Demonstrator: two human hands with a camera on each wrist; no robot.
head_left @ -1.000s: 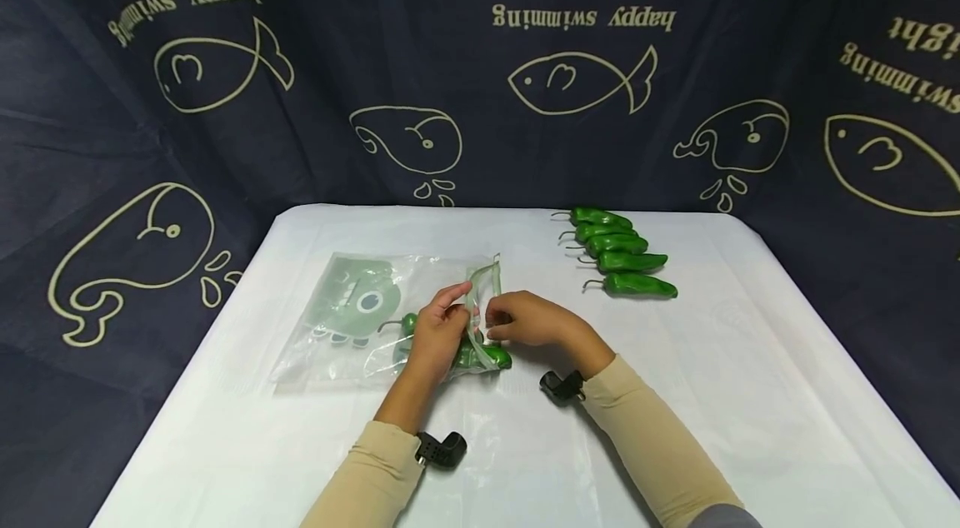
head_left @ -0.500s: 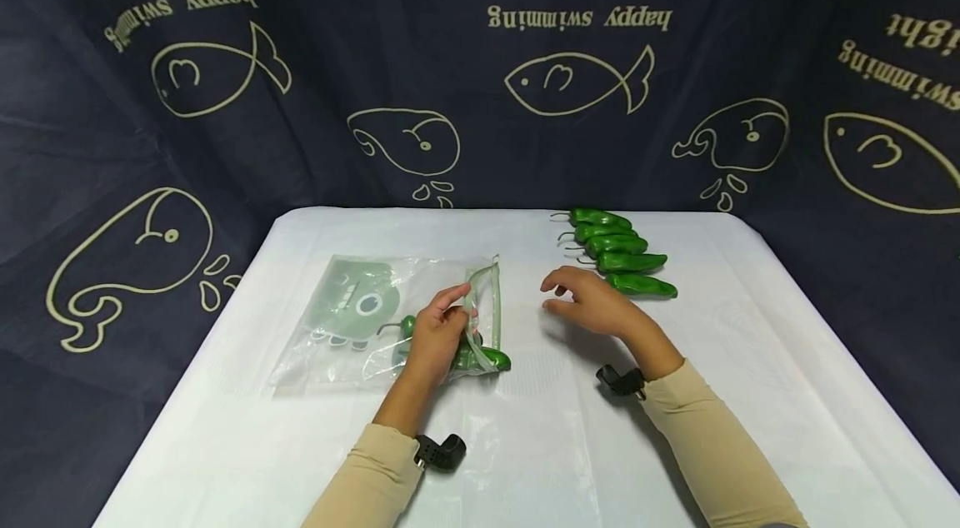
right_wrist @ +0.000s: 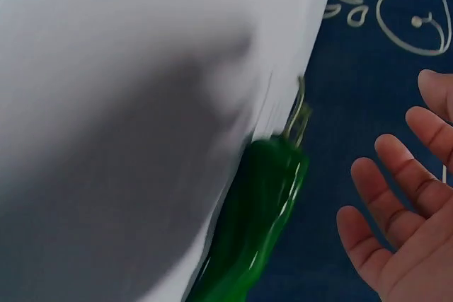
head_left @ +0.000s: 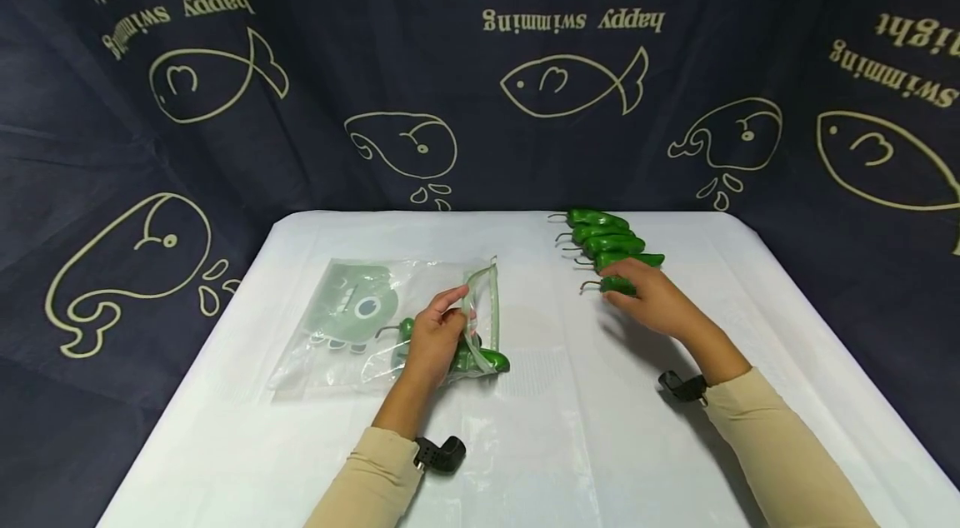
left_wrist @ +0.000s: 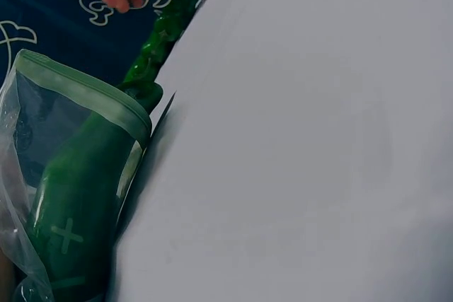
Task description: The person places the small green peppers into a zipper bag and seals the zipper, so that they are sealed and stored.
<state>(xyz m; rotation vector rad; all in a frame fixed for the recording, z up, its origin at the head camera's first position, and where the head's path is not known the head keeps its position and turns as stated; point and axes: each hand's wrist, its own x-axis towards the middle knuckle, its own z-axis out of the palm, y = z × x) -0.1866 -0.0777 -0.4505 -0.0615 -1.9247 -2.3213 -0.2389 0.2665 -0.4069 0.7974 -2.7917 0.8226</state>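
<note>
clear plastic makes up the zip bag (head_left: 300,366), which lies left of the middle of the frame on the white counter (head_left: 525,461). a green monster with one big eye is printed on it, and its green-edged mouth faces right. the left hand (head_left: 435,338) pinches the bag by that edge, near the middle of the frame. green pepper (head_left: 491,360) shows through the plastic just beside this hand, with a tip at the mouth.

at the upper right of the counter, five long green peppers sit in a row, stems to the left. the right hand (head_left: 656,299) is over the front pepper (head_left: 617,286) and hides part of it. in the right wrist view its fingers (right_wrist: 379,187) are loose and spread, holding nothing, with a gap between them and the pepper. each arm has a tan sleeve (head_left: 780,436) and a black wrist camera (head_left: 682,386). behind everything hangs dark blue cloth (head_left: 420,53) with fish and whales on it.
</note>
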